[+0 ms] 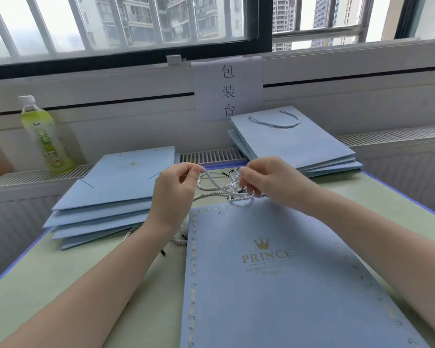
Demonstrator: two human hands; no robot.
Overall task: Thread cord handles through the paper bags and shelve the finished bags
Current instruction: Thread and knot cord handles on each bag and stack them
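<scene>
A flat light-blue paper bag (274, 280) with a gold crown and "PRINCE" print lies in front of me on the table. Just beyond its top edge, my left hand (173, 194) pinches one end of a pale twisted cord (212, 182). My right hand (266, 179) pinches the same cord farther along, above a tangle of loose cords (219, 194) with black tips. A stack of flat blue bags without handles (111, 197) lies at the left. At the back right sits a stack of bags (294, 144) whose top one carries a cord handle.
The table (60, 272) has a pale green top with a blue edge. A green drink bottle (44, 136) stands on the sill at the left. A paper sign (227, 89) hangs under the window. More cords (180, 238) lie beside my left wrist.
</scene>
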